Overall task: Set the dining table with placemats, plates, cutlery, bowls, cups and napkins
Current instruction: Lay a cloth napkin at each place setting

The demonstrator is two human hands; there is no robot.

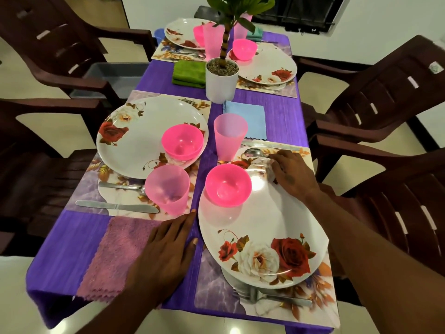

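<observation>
Four place settings cover the purple-clothed worktop (284, 121), and the nearest right-hand one is where the work sits. The right hand (292, 173) reaches over the far rim of the white rose-printed round plate (265, 237), fingertips touching or pinching the handle of the steel spoon (255, 153); I cannot tell whether the fingers fully close on it. That spoon lies at about eleven o'clock from the hand, its long axis running nine-to-three across the floral placemat (320, 300), bowl end toward nine. A steel table knife (269, 144) lies just beyond at twelve, parallel. The right hand is clearly the nearer one, so any straightening of the spoon looks like its job.

The left hand (168, 247) rests flat with straight fingers on the worktop, its edge overlapping the pink fluffy cloth napkin (113, 254) at its nine o'clock, holding nothing. A bright pink plastic bowl (228, 184) sits on the plate; a translucent pink plastic cup (230, 136) stands at twelve from it.

No brand, label or writing is legible.
</observation>
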